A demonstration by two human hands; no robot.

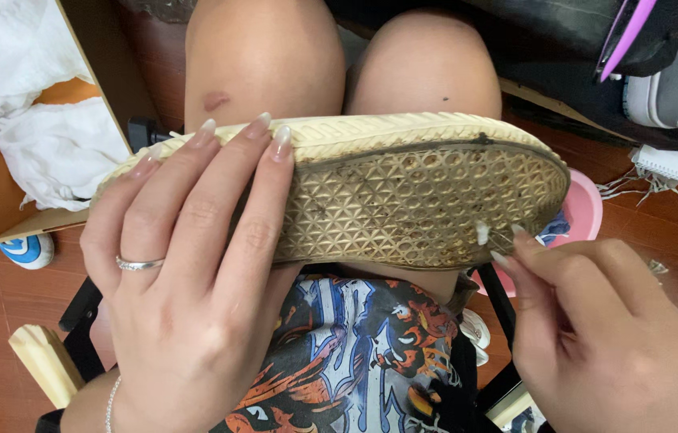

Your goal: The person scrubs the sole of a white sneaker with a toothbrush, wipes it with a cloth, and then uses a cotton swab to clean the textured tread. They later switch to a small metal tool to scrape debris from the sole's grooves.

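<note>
1. The shoe (403, 188) is the biggest thing in view. It lies across the person's bare knees with its sole turned up toward the camera. Its long axis runs nearly level from left to right, dipping a little at the left end. Which end is toe and which is heel is hard to tell, since only the patterned sole and its pale rubber edge show.

2. The left hand (195, 281) lies flat over the left end of the sole, fingers spread and wrapped over the far edge, pressing the shoe down onto the lap. A silver ring (139, 263) sits on one finger.

3. The right hand (595, 329) is at the right end of the sole, thumb and forefinger pressed together on something very thin. It looks like a needle or pin, though I cannot tell for sure.

4. A small white blob (482, 232) sits on the sole's near edge, right at those fingertips.

5. Judged from this, the step in hand is fine work at the seam between sole and upper, at the right end: picking, poking or dabbing at that white spot. The next move calls for a steady left hand to keep the shoe from rocking, and small, exact motion from the right fingertips along the edge.
</note>
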